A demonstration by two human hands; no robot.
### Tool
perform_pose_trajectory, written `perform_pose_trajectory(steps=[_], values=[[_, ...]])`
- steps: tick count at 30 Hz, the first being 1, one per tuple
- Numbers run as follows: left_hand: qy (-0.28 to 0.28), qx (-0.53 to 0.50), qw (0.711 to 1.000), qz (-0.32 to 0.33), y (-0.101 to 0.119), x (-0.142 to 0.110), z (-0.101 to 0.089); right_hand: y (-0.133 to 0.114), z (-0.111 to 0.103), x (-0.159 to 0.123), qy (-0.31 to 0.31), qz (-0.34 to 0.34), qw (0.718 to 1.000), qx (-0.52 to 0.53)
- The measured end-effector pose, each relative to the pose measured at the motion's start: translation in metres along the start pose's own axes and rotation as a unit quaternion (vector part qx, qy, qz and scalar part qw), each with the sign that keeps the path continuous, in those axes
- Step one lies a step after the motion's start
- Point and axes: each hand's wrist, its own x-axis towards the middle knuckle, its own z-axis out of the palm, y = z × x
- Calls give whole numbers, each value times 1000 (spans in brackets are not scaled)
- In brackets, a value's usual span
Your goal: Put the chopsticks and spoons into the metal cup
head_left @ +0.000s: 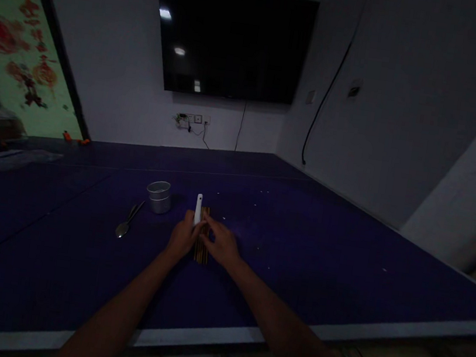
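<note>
My left hand [182, 235] is closed around a white handle [198, 207] with a small hole near its end. The rest of that utensil is hidden by my fingers, so its kind does not show. Right beside it lies a bundle of brown chopsticks [200, 255], side by side and pointing away from me. My right hand [223, 244] reaches in from the right, its bent thumb and fingers on the chopsticks. To the left of both hands stands a grey metal cup [159, 198], upright. Metal spoons [123, 228] lie further left, partly overlapping.
A purple table top [306, 259] with a pale front edge spreads around the hands, with small white scraps [255, 205] on it. Clear plastic [5, 160] lies at the far left. Behind the table, a television [234, 42] hangs on the wall above sockets and cables.
</note>
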Motion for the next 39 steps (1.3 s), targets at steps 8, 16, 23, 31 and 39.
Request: perform_pose_trajectory(steps=[8, 16, 23, 31, 39], values=[[-29, -149, 988, 40, 9, -4, 2, 2, 4, 1, 18, -12, 998, 65], [-79, -161, 982, 59, 8, -5, 8, 3, 5, 0, 27, 31, 999, 23], [-39, 25, 993, 110, -4, 1, 5, 7, -6, 6, 68, 116, 990, -40], [-53, 190, 980, 9, -15, 5, 6, 15, -8, 5, -41, 176, 973, -146], [-118, 199, 973, 11, -12, 2, 11, 26, 0, 3, -88, 156, 968, -175]])
